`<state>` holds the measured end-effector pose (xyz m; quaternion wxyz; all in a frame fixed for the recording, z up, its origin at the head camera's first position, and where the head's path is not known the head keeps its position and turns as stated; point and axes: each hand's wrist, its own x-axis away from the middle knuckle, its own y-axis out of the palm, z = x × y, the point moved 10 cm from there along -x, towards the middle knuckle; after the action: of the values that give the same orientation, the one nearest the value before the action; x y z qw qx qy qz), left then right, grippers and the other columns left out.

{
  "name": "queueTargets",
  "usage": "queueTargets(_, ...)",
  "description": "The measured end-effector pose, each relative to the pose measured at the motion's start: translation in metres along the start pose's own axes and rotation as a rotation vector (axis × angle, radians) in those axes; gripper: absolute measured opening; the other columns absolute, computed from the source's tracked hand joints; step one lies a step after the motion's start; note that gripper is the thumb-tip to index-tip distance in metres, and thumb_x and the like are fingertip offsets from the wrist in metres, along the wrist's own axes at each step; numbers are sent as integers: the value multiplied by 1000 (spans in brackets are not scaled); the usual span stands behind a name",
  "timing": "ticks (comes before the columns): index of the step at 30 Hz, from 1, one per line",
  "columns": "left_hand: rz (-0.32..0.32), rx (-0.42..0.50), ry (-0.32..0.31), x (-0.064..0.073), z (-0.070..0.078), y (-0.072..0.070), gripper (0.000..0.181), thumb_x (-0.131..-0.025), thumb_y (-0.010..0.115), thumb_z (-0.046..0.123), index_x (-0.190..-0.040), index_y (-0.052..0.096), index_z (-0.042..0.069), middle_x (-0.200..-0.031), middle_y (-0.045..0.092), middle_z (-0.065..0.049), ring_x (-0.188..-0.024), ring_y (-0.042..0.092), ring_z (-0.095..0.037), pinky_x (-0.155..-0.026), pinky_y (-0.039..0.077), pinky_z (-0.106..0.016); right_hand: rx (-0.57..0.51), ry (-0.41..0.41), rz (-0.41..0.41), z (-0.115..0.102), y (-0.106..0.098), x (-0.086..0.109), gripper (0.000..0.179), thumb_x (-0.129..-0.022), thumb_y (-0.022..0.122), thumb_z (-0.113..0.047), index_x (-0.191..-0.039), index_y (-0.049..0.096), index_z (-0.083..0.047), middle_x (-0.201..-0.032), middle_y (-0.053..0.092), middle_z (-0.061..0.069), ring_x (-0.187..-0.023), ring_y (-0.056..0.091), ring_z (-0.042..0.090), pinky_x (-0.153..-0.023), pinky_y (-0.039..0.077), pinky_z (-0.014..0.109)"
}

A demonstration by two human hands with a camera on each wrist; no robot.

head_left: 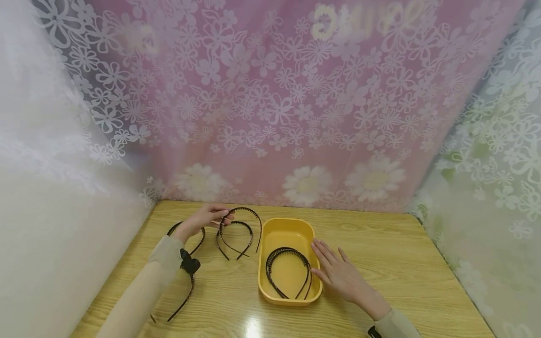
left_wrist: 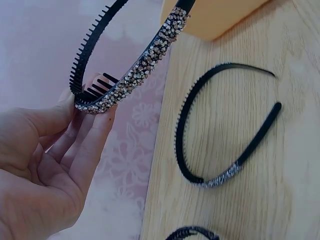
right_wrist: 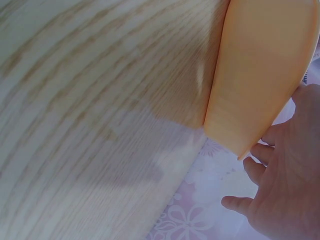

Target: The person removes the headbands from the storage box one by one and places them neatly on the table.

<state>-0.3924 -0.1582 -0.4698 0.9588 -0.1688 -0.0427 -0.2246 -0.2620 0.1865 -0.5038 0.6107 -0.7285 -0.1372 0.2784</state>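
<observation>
My left hand pinches a black toothed headband above the table's far left part. In the left wrist view the held headband has sparkly stones along its band, with thumb and fingers at one side of it. Beneath it another stone-trimmed headband lies on the table. A yellow plastic box stands just to the right, with several black headbands inside. My right hand rests against the box's right rim, fingers extended.
More headbands lie on the left of the wooden table, one headband partly behind my left wrist and another headband under the forearm. A pink floral curtain hangs along the back edge, with pale sheets at both sides.
</observation>
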Motion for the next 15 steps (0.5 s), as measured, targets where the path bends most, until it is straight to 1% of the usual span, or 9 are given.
queueTargets(2, 5, 10, -8, 2, -4, -4, 41, -109, 49, 19, -143, 54, -3, -130, 65, -23, -122, 60, -42, -98, 54, -50, 15, -13, 17, -1, -1, 0, 69, -106, 48, -48, -159, 32, -7, -165, 30, 8, -149, 34, 30, -112, 32, 66)
queueTargets(6, 11, 8, -27, 6, -12, -10, 42, -109, 51, 19, -144, 52, -4, -132, 63, -25, -123, 60, -42, -100, 52, -53, 19, -28, 50, -3, -3, 0, 69, -105, 50, -48, -158, 35, -7, -164, 34, 9, -146, 37, 32, -110, 34, 67)
queueTargets(8, 2, 0, -36, 9, -14, -11, 44, -109, 50, 20, -145, 50, -6, -133, 63, -26, -123, 60, -42, -100, 51, -53, 22, -31, 55, -3, -3, 1, 68, -105, 50, -48, -158, 35, -7, -163, 35, 10, -146, 38, 33, -109, 34, 67)
queueTargets(11, -10, -5, -47, 16, -16, -11, 45, -109, 50, 18, -146, 48, -7, -132, 64, -26, -123, 60, -42, -98, 53, -52, 17, -23, 43, -2, -2, 0, 68, -106, 50, -47, -158, 35, -7, -163, 34, 10, -146, 38, 33, -110, 34, 67)
queueTargets(12, -13, -10, -49, 18, -16, -11, 45, -108, 51, 18, -146, 48, -7, -131, 64, -25, -122, 60, -42, -97, 54, -51, 19, -16, 27, -1, -1, 0, 68, -106, 48, -48, -159, 33, -7, -164, 32, 9, -147, 36, 32, -111, 33, 66)
queueTargets(15, -31, -25, -51, 24, -16, -8, 42, -108, 50, 16, -143, 52, -8, -128, 65, -26, -121, 61, -43, -92, 56, -50, -9, 5, 1, -3, -4, 0, 68, -106, 49, -46, -159, 33, -5, -165, 31, 10, -149, 34, 32, -113, 30, 67)
